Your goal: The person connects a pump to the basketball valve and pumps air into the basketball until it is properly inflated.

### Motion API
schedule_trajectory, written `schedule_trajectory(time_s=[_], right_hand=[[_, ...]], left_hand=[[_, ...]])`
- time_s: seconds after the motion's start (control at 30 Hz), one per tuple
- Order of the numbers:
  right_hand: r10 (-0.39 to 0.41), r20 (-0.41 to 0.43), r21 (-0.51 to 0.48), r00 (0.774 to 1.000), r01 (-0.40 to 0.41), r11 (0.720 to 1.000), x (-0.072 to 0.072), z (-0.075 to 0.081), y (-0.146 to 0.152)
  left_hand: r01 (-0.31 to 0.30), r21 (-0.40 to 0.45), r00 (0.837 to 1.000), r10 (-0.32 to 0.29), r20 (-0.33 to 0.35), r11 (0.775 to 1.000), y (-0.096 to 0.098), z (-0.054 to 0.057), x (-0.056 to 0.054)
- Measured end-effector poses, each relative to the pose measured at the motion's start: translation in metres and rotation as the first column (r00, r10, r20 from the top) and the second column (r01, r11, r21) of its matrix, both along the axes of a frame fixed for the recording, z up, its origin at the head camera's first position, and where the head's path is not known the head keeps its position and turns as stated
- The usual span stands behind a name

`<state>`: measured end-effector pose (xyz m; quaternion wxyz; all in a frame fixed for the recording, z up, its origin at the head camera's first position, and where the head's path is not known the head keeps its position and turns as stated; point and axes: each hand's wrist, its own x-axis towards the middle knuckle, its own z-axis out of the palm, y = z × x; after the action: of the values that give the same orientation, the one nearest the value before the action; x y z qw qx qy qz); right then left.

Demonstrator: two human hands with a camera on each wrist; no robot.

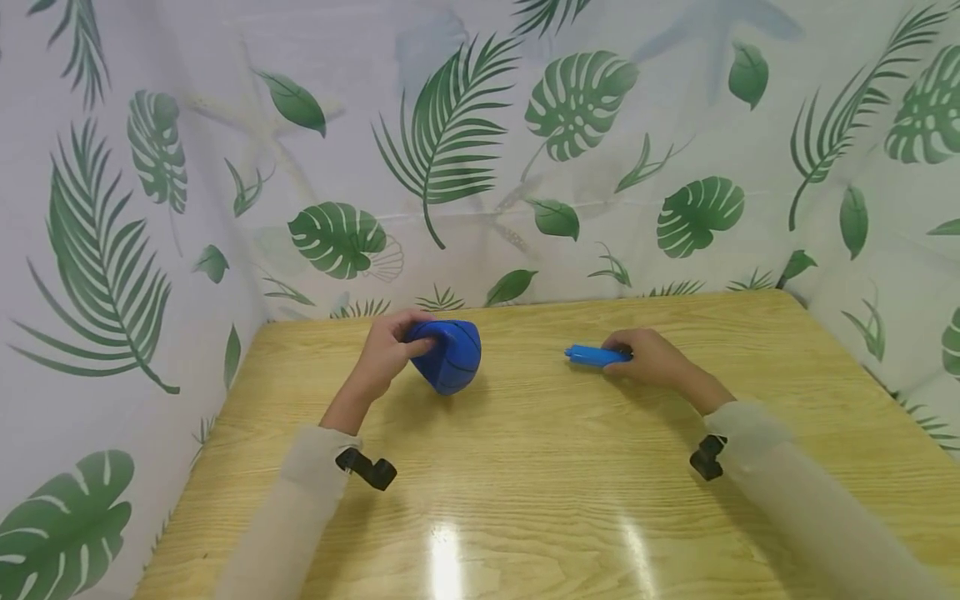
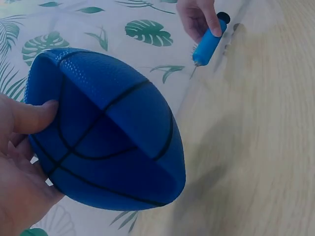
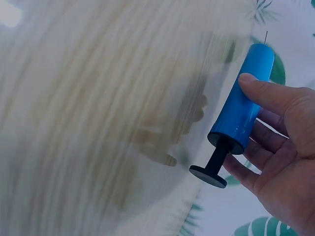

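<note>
A deflated blue basketball (image 1: pixel 459 358) with black seam lines is folded in on one side, as the left wrist view shows most closely. My left hand (image 1: pixel 386 354) pinches it by its left edge, over the back left of the table. To the right, my right hand (image 1: pixel 651 358) grips a blue hand pump (image 1: pixel 595 356) by its barrel. In the right wrist view a thin needle (image 3: pixel 266 37) sticks out of the pump's tip, and its black plunger handle (image 3: pixel 208 176) stands a little out at the other end. The needle end points left, toward the ball.
The wood-grain table (image 1: pixel 510 467) spreads beneath both hands. A white leaf-patterned sheet (image 1: pixel 480 167) rises behind it and along both sides. Black camera mounts (image 1: pixel 366 468) sit on the wrists over pale sleeves (image 1: pixel 795 475).
</note>
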<state>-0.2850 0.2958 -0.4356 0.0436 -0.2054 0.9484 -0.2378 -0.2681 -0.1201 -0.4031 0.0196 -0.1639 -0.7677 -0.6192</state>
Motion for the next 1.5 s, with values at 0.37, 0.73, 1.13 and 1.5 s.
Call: schedule_trajectory(time_s=[0.37,0.73,1.13,1.5], right_hand=[[0.065,0.031,-0.148,0.997,-0.06,0.987,0.003,0.006,-0.041],[0.096,0.043,-0.212,0.994,-0.085,0.974,0.003,0.005,-0.068],[0.094,-0.012,-0.321,0.996,-0.093,0.943,0.005,0.035,-0.078],[0.061,-0.193,-0.344,0.979,-0.125,0.931,0.047,0.076,-0.094]], left_hand=[[0.087,0.091,0.995,-0.091,0.032,0.992,0.023,-0.012,-0.004],[0.137,-0.144,0.991,-0.136,0.019,0.98,0.039,-0.017,-0.005],[0.021,-0.211,0.989,-0.052,-0.142,0.977,0.041,-0.002,-0.001],[-0.103,-0.15,0.878,0.019,-0.478,0.983,0.042,0.018,0.004]])
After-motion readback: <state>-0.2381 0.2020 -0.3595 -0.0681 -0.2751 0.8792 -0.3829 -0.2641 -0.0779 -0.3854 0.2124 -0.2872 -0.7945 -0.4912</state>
